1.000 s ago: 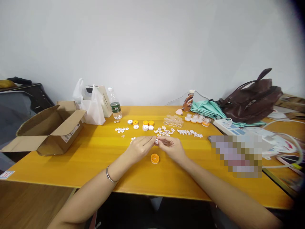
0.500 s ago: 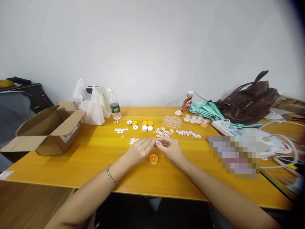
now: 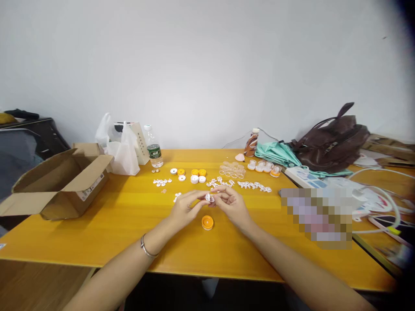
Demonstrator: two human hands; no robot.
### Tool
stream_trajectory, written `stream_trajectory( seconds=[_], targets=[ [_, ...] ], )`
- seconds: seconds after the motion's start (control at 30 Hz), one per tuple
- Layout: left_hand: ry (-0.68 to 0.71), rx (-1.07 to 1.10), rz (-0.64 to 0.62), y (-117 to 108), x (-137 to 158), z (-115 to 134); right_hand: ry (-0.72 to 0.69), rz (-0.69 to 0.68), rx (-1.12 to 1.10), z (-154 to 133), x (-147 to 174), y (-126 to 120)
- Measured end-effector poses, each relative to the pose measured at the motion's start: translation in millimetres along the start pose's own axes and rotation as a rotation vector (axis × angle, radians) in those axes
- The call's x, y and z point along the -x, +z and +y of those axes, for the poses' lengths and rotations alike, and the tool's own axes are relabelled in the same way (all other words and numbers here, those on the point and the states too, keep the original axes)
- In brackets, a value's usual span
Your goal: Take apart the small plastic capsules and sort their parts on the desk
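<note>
A small white plastic piece with cut-outs (image 3: 210, 198) is pinched between my two hands above the table. My left hand (image 3: 188, 209) grips its left side with thumb and fingertips, and my right hand (image 3: 232, 206) holds the right side, fingers curled. Just below them stands an orange round cup with a white base (image 3: 207, 223). Beyond the fingers lie several white cut-out pieces (image 3: 223, 182), partly hidden by my right hand. Small white discs (image 3: 177, 197) lie close to my left hand.
Farther back are orange and white round caps (image 3: 198, 172), clear plastic rings (image 3: 232, 169) and several domed assemblies (image 3: 264, 166). An open cardboard box (image 3: 71, 185) and a water bottle (image 3: 154, 149) stand left. A brown bag (image 3: 330, 142), cables and a pixelated patch occupy the right.
My left fingers have opened out around the white piece, so more of it shows between my hands. The view has shifted slightly, with the table lower in the picture.
</note>
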State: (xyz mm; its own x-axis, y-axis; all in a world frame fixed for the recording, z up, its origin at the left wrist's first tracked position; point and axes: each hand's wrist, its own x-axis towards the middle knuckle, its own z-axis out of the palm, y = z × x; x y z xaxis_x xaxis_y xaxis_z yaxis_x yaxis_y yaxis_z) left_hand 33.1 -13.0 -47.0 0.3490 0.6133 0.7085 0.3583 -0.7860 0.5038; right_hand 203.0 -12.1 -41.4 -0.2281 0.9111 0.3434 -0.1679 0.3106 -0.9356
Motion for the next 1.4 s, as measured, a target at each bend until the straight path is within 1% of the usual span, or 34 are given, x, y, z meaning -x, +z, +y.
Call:
stream_trajectory(
  seconds=[0.1,0.2,0.27,0.37,0.43,0.5,0.57,0.67,0.73,0.77,0.83,0.9,0.93,0.97,1.0,1.03,1.1,1.13,1.2,1.3,1.4],
  targets=[
    [-0.212,0.258,0.021,1.2,-0.5,7.8,-0.069,-0.044,0.001,-7.3,3.4,0.8],
    [-0.381,0.485,0.046,1.8,-2.4,14.0,-0.143,-0.105,0.053,-10.3,5.3,-0.4],
    [-0.454,0.564,0.071,1.6,-4.1,16.0,-0.232,-0.133,0.168,-8.7,5.6,-2.8],
    [-0.546,0.648,0.09,1.6,-5.8,15.9,-0.436,-0.143,0.451,-3.1,5.7,-8.2],
    [-0.585,0.694,0.076,2.3,-5.9,14.7,-0.575,-0.153,0.633,0.3,6.1,-12.2],
    [-0.589,0.701,0.061,3.7,-5.2,13.7,-0.67,-0.167,0.747,2.4,6.7,-15.2],
    [-0.573,0.672,0.057,5.2,-4.1,13.7,-0.682,-0.156,0.773,3.4,7.2,-15.9],
    [-0.571,0.612,0.05,7.1,-2.6,14.9,-0.578,-0.098,0.701,4.4,7.1,-12.8],
    [-0.584,0.578,0.047,7.3,-2.2,15.4,-0.505,-0.091,0.66,5.4,6.5,-10.5],
    [-0.592,0.569,0.044,7.0,-2.4,15.2,-0.499,-0.102,0.655,6.0,6.3,-10.3],
    [-0.616,0.581,0.05,5.0,-3.5,13.5,-0.577,-0.141,0.693,6.8,6.3,-12.5],
    [-0.655,0.62,0.091,1.7,-4.9,10.6,-0.711,-0.186,0.772,6.8,6.5,-18.8],
    [-0.674,0.64,0.117,0.0,-5.4,9.0,-0.759,-0.185,0.802,6.4,5.9,-23.3],
    [-0.687,0.654,0.131,-1.5,-5.6,7.8,-0.769,-0.158,0.819,6.0,4.4,-28.3],
    [-0.692,0.664,0.127,-2.5,-5.6,7.0,-0.735,-0.103,0.828,5.6,1.6,-33.6],
    [-0.69,0.671,0.105,-3.1,-5.3,6.8,-0.663,-0.037,0.832,5.6,-2.6,-38.9],
    [-0.677,0.682,0.031,-3.1,-4.3,8.2,-0.466,0.076,0.848,7.6,-15.3,-48.8],
    [-0.671,0.687,-0.001,-2.8,-3.9,9.4,-0.375,0.079,0.872,9.9,-23.1,-53.0],
    [-0.66,0.693,-0.026,-2.3,-3.7,12.3,-0.267,0.033,0.948,17.3,-39.3,-59.4],
    [-0.661,0.693,-0.006,-3.4,-5.2,16.1,-0.196,-0.052,1.075,32.8,-57.6,-64.3],
    [-0.674,0.702,0.002,-5.5,-7.4,19.9,-0.166,-0.06,1.144,47.1,-64.5,-65.7]
  ],
)
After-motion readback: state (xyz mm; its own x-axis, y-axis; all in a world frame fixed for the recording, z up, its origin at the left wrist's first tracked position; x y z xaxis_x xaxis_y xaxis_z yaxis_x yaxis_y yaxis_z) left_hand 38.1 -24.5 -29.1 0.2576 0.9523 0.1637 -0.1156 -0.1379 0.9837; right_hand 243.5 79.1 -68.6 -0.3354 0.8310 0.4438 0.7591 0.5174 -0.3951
